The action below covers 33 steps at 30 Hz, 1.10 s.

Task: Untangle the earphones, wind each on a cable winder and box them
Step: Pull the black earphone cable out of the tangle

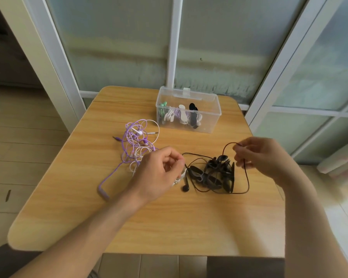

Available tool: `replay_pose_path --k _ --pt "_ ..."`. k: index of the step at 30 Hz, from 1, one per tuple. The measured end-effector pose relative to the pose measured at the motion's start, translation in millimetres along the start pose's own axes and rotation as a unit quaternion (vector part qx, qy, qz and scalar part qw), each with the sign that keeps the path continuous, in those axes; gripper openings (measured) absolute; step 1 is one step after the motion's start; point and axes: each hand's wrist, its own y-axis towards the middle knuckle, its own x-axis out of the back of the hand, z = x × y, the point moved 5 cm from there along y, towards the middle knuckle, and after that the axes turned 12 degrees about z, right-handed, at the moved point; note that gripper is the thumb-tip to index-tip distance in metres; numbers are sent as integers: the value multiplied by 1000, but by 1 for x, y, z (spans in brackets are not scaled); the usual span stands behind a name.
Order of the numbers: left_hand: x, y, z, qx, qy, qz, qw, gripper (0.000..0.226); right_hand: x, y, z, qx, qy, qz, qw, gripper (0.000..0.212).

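Two bare forearms reaching in from the near edge, over a rounded light wooden tabletop (129,227). Left hand (161,173) hovering near the table's middle, fingers curled inward, thumb and fingertips pinched together at the near-left end of the thin black earphone cable (247,177); something white and cord-like under the palm, too hidden to identify. Right hand (257,155) raised a little farther and to the right, fingers curled, pinching a lifted loop of that same black cable, cord dropping from the fingers and sweeping round in a wide loop along the table. Hands well apart, with the dark heap between them. Heap itself: black oval cable winders (215,177) piled loosely, black cable threading over and around them. One black earbud (186,187) lying on the wood just near-right of the left hand. Tangled purple and white earphones (137,143) bunched on the left, just beyond and beside the left hand, one thick purple strand trailing toward the near left. Clear plastic rectangular box (207,113) at the far side of the table, lid open, holding wound earphones in green, white, purple and black. Frosted glass panels with white frames (175,47) behind the table.
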Motion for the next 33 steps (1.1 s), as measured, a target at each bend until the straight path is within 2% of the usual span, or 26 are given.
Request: replay_pose_path --k 3,5,8,9,10,12,13,15,17,18,21,24,27,29,32,33 --pt "3 -2 -6 -36 -11 -37 999 4 -4 -12 28 166 118 49 978 21" --pt "1 -5 -16 -65 -3 -35 997 28 -14 -16 40 232 148 106 955 26" --pt "-9 -8 -29 -111 4 34 993 62 -38 -17 55 276 168 199 925 28" --pt "-12 -9 -32 -111 -6 55 992 61 -46 -18 61 287 179 225 914 28" --pt "-14 -8 -31 -101 -20 72 992 51 -51 -19 65 294 193 240 905 27" --pt "-12 -8 -31 -79 -18 83 993 14 -55 -17 70 295 229 228 899 23" --pt "-9 -8 -30 -69 -17 81 994 7 -53 -15 70 292 248 204 901 22" --pt "1 -7 -26 -47 -33 69 996 16 -44 -11 65 280 272 143 910 22" --pt "16 -5 -25 -33 -58 34 997 18 -32 -12 60 262 248 99 927 18" --pt "26 -4 -24 -30 -67 3 997 18 -26 -14 58 248 204 81 944 17" --pt "58 -1 -17 -19 -102 -108 989 20 -13 -12 43 169 -24 5 985 13" --pt "84 -2 -7 -12 -124 -186 975 22 0 -1 24 76 -157 -102 979 10" --pt "97 -4 5 14 -135 -240 961 23 9 6 6 -23 -203 -127 971 33" --pt "102 -3 10 37 -125 -247 960 21 11 3 3 -49 -143 -108 983 46" --pt "97 2 19 79 -100 -216 968 11 -1 -5 15 -29 81 -19 996 61" --pt "93 0 20 102 -60 -217 969 20 -9 -7 19 -24 148 21 989 63"
